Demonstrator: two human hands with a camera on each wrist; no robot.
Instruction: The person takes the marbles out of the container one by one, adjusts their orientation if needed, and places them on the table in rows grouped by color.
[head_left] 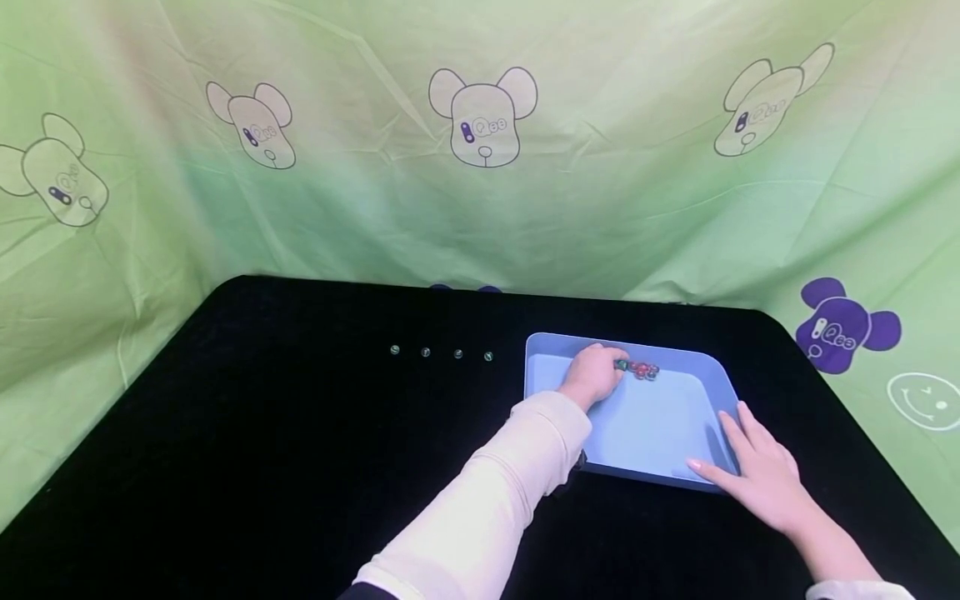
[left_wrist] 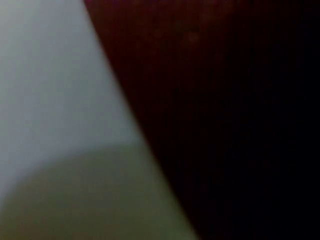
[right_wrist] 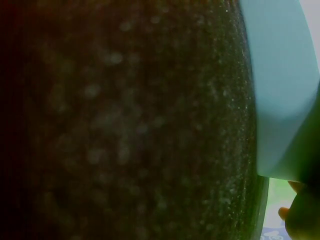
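In the head view a shallow blue tray point(head_left: 652, 433) lies on the right of the black table. My left hand point(head_left: 592, 372) reaches into it from the left, palm down, at a small cluster of red and green glass marbles point(head_left: 643, 370) near the far wall. Its index fingertip is right at a greenish marble at the cluster's left end; the other fingertips are hidden, so I cannot tell if they pinch one. My right hand point(head_left: 765, 473), fingers spread and fairly straight, rests on the tray's near right corner. In the right wrist view the tray wall point(right_wrist: 280, 100) shows at right.
Left of the tray, several small clear marbles point(head_left: 426, 352) lie spaced in a row on the black tabletop point(head_left: 262, 450). A green printed curtain point(head_left: 360, 208) hangs close behind the table and along its sides. The left wrist view is blurred, mostly dark with a pale surface.
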